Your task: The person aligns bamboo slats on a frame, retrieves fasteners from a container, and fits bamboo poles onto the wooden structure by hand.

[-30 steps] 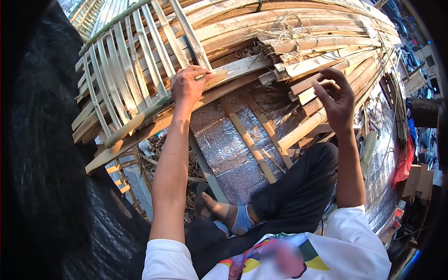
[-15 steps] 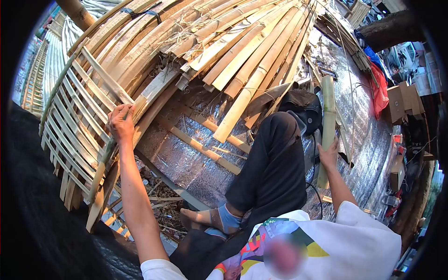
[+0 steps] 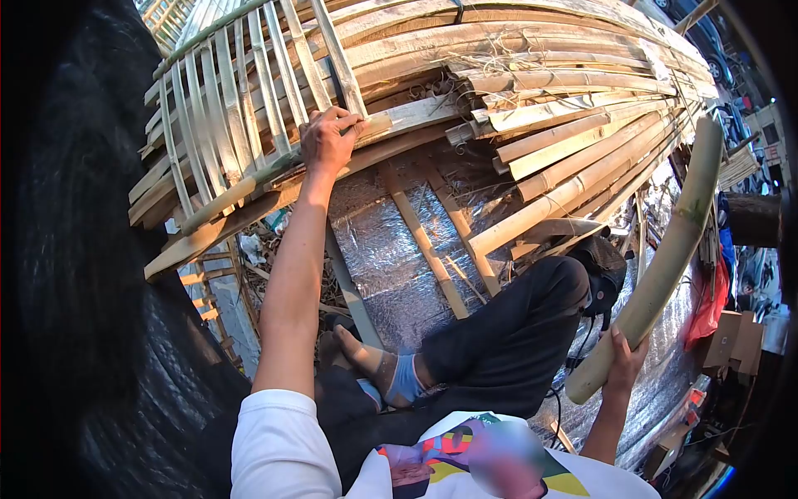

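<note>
My left hand [image 3: 331, 137] is closed around the near rail of a slatted bamboo frame [image 3: 241, 91], close to the rail's right end. Its pale slats run between a curved green rail at the far side and this near rail, which lies over a long split bamboo plank [image 3: 191, 249]. On the right, my right hand [image 3: 625, 359] grips a thick greenish bamboo pole [image 3: 665, 266] near its lower end. The pole is tilted, its top leaning away to the upper right. Part of the right hand's grip is hidden behind the pole.
Bundled bamboo strips [image 3: 573, 158] fan across the back. Silvery foil sheeting [image 3: 386, 274] lies below, crossed by thin slats. A dark bag [image 3: 598, 262] sits by my bent knee. Cardboard boxes [image 3: 731, 341] and a red plastic bag [image 3: 706, 303] stand at the right.
My right hand has raised the bamboo pole, which now looms larger and tilts to the upper right. My left hand keeps its hold on the frame's rail. The whole view has turned.
</note>
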Motion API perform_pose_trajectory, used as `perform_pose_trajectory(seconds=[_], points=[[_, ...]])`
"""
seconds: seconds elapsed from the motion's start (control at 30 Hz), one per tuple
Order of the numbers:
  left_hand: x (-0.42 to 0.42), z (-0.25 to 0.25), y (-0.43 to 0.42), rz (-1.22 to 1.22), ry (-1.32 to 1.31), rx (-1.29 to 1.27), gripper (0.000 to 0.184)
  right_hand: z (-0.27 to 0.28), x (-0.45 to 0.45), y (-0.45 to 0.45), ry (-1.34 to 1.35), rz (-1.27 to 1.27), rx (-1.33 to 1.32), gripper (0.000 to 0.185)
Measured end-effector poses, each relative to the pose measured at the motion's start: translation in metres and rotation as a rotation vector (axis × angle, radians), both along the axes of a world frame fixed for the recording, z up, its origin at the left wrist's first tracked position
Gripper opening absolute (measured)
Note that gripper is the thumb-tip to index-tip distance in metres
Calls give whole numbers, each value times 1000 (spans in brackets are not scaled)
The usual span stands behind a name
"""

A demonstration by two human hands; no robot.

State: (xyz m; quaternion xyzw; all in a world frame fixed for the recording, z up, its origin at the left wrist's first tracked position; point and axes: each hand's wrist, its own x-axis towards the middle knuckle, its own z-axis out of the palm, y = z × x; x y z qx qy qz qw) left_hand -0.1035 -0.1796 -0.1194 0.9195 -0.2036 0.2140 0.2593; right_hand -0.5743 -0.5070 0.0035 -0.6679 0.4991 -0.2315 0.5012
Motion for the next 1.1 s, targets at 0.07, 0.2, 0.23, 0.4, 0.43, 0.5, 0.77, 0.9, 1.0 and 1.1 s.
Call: perform_pose_trajectory(seconds=[0.07, 0.2, 0.23, 0.4, 0.43, 0.5, 0.77, 0.9, 1.0, 1.1], points=[[-1, -1, 1, 0, 14, -16, 21, 18, 50, 35, -159, 236, 83, 59], [0, 0, 0, 4, 24, -35, 21, -14, 146, 118, -278, 759, 95, 61], [-2, 3, 0, -6, 2, -37, 22, -28, 162, 134, -221, 841, 179, 64], [-6, 5, -1, 44, 111, -64, 18, -75, 214, 167, -305, 1000, 1061, 60], [-5, 5, 0, 52, 90, -19, 15, -91, 216, 169, -469, 942, 1379, 62], [-3, 3, 1, 31, 139, -46, 13, -109, 220, 166, -579, 903, 1691, 66], [-3, 0, 2, 17, 125, -65, 15, -101, 238, 154, -266, 1006, 976, 64], [-2, -2, 2, 1, 95, -94, 12, -77, 261, 167, -44, 948, 375, 58], [-3, 1, 2, 16, 111, -84, 13, -71, 275, 182, -24, 915, 181, 62], [-6, 2, 2, -9, 60, -142, 8, -67, 286, 187, -29, 910, 22, 63]])
